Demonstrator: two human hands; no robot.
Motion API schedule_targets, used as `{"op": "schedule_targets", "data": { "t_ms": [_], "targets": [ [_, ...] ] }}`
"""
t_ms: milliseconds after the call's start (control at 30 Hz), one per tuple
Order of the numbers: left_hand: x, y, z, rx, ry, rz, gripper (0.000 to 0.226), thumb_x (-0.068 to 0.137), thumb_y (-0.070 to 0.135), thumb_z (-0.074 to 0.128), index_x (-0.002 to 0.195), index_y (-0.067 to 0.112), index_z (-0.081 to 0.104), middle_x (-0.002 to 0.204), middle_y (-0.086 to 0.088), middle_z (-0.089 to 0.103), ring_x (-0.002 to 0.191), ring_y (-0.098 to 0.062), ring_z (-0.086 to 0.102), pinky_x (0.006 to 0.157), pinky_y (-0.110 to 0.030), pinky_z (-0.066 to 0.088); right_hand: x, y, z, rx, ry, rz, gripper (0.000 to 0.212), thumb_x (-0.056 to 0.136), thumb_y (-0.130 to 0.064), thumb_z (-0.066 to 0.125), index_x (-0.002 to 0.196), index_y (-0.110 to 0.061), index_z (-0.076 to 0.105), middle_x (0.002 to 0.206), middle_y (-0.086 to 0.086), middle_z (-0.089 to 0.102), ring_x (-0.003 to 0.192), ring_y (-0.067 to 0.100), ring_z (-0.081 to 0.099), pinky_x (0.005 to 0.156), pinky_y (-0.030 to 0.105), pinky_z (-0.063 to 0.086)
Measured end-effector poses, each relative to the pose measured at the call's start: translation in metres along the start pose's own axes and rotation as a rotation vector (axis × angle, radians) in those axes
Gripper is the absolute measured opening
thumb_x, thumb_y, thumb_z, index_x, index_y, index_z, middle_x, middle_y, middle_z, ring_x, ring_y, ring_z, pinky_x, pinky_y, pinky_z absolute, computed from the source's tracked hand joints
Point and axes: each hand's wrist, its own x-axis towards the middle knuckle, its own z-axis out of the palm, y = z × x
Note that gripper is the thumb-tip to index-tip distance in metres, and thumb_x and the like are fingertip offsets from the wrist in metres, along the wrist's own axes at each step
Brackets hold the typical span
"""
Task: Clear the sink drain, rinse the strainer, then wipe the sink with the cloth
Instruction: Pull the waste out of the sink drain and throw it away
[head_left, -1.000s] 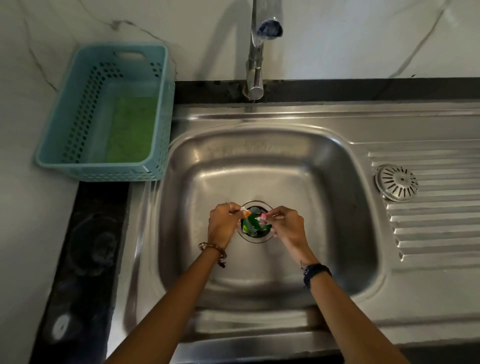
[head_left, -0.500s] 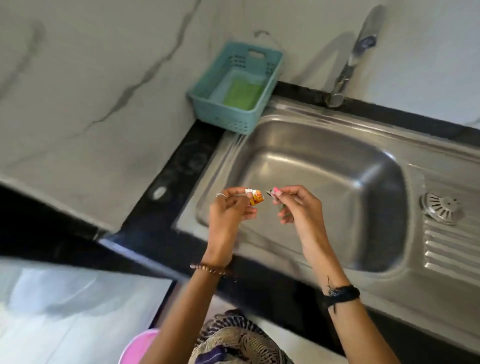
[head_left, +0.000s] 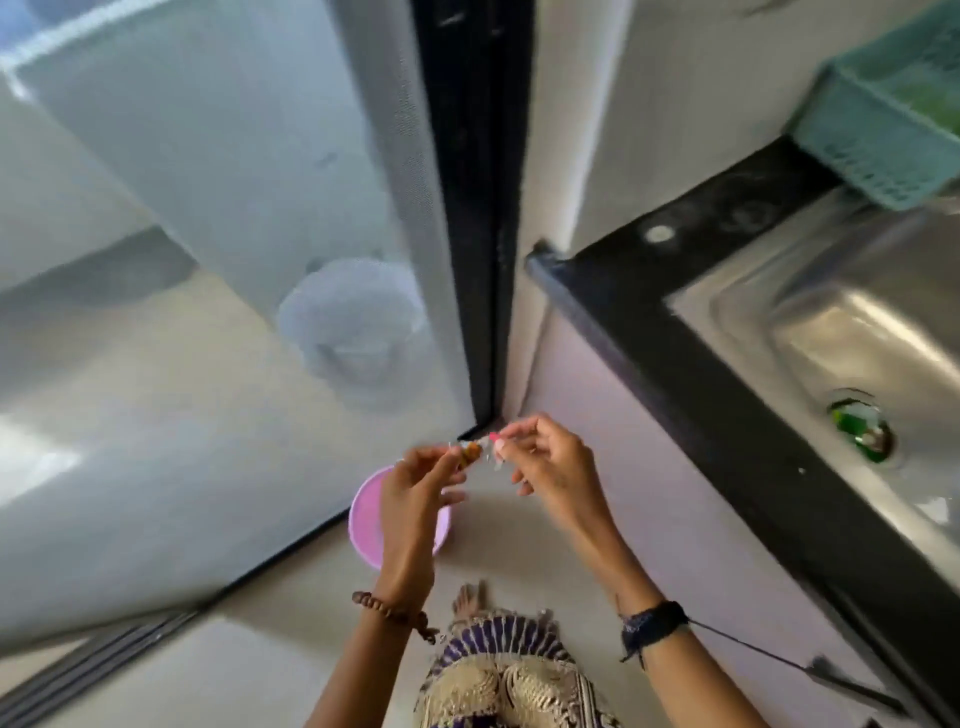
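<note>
My left hand pinches a small orange scrap taken from the drain. My right hand pinches a small pink and clear scrap right beside it. Both hands hover over the floor above a pink bin, left of the counter. The steel sink is at the right. Its drain holds green debris. The green cloth lies in the teal basket at the top right, partly cut off by the frame edge.
A black counter edge runs diagonally between my hands and the sink. A glass door with a dark frame fills the left. My foot and patterned clothing are below on the tiled floor.
My view swung left and down, away from the sink. Both hands carried the scraps out of the basin and now hold them above the pink bin.
</note>
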Motion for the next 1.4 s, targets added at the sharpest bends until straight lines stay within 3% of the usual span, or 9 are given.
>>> {"op": "schedule_targets", "data": {
  "t_ms": [100, 233, 433, 667, 767, 867, 967, 1133, 1400],
  "targets": [
    [0.036, -0.051, -0.051, 0.036, 0.109, -0.133, 0.008, 0.078, 0.014, 0.069, 0.077, 0.007, 0.07, 0.079, -0.014, 0.071, 0.071, -0.023, 0.064, 0.059, -0.027, 0.052, 0.028, 0.059, 0.064, -0.14, -0.108, 0.126, 0.009, 0.081, -0.02, 0.068, 0.076, -0.024, 0.062, 0.067, -0.01, 0.065, 0.055, 0.001, 0.06, 0.048, 0.021, 0.05],
    [0.093, -0.132, -0.098, 0.079, 0.177, -0.276, 0.01, 0.082, 0.007, 0.064, 0.082, -0.003, 0.066, 0.083, -0.02, 0.071, 0.069, -0.027, 0.063, 0.062, -0.03, 0.052, 0.069, 0.145, 0.134, -0.285, -0.185, 0.247, 0.005, 0.081, -0.014, 0.065, 0.085, -0.014, 0.062, 0.08, 0.003, 0.067, 0.078, 0.027, 0.066, 0.07, 0.042, 0.057],
    [0.177, -0.262, -0.144, 0.158, 0.338, -0.349, 0.004, 0.077, 0.007, 0.069, 0.074, 0.005, 0.069, 0.081, -0.017, 0.073, 0.073, -0.027, 0.066, 0.079, -0.042, 0.056, 0.127, 0.275, 0.223, -0.393, -0.198, 0.311, 0.011, 0.086, -0.017, 0.059, 0.093, -0.009, 0.057, 0.096, 0.011, 0.066, 0.087, 0.03, 0.064, 0.074, 0.038, 0.054],
    [0.22, -0.328, -0.157, 0.154, 0.189, -0.433, 0.027, 0.087, 0.003, 0.056, 0.113, -0.004, 0.056, 0.097, -0.022, 0.063, 0.084, -0.029, 0.062, 0.068, -0.03, 0.055, 0.149, 0.339, 0.27, -0.406, -0.218, 0.352, 0.019, 0.095, -0.016, 0.041, 0.107, -0.012, 0.055, 0.107, 0.012, 0.063, 0.094, 0.032, 0.062, 0.085, 0.049, 0.052],
    [0.209, -0.304, -0.154, 0.129, 0.194, -0.41, 0.02, 0.091, 0.009, 0.052, 0.105, -0.002, 0.059, 0.083, -0.016, 0.063, 0.07, -0.024, 0.061, 0.058, -0.024, 0.055, 0.142, 0.313, 0.269, -0.298, -0.145, 0.348, 0.016, 0.096, -0.016, 0.041, 0.094, -0.012, 0.056, 0.082, 0.007, 0.064, 0.07, 0.021, 0.063, 0.063, 0.035, 0.058],
    [0.188, -0.254, -0.136, 0.063, 0.176, -0.394, 0.012, 0.091, 0.011, 0.05, 0.089, 0.002, 0.059, 0.065, -0.008, 0.056, 0.052, -0.016, 0.053, 0.041, -0.017, 0.047, 0.129, 0.261, 0.255, -0.088, -0.033, 0.379, 0.014, 0.093, -0.016, 0.045, 0.085, -0.013, 0.057, 0.061, -0.002, 0.056, 0.046, 0.008, 0.049, 0.039, 0.018, 0.043],
    [0.156, -0.177, -0.104, -0.107, 0.109, -0.346, 0.009, 0.087, 0.008, 0.05, 0.08, 0.006, 0.056, 0.061, -0.007, 0.051, 0.038, -0.009, 0.046, 0.036, -0.018, 0.037, 0.114, 0.182, 0.222, 0.104, 0.085, 0.363, 0.017, 0.087, -0.016, 0.048, 0.071, -0.018, 0.055, 0.047, -0.009, 0.046, 0.036, 0.004, 0.037, 0.038, 0.02, 0.031],
    [0.094, -0.044, -0.036, -0.263, -0.059, -0.127, 0.016, 0.084, 0.015, 0.053, 0.07, 0.019, 0.06, 0.048, 0.005, 0.051, 0.039, -0.008, 0.044, 0.041, -0.019, 0.037, 0.081, 0.047, 0.129, 0.368, 0.225, 0.196, 0.021, 0.088, -0.015, 0.048, 0.069, -0.019, 0.055, 0.04, -0.01, 0.03, 0.032, 0.003, 0.023, 0.033, 0.011, 0.019],
    [-0.007, 0.097, 0.134, -0.183, -0.606, 0.225, 0.016, 0.093, 0.017, 0.047, 0.081, 0.016, 0.058, 0.046, 0.008, 0.044, 0.037, -0.004, 0.035, 0.033, -0.015, 0.028, 0.012, -0.089, -0.07, 0.356, 0.595, -0.184, 0.023, 0.091, -0.019, 0.05, 0.069, -0.021, 0.057, 0.043, -0.011, 0.035, 0.041, 0.002, 0.032, 0.039, 0.012, 0.03]
  ]
}}
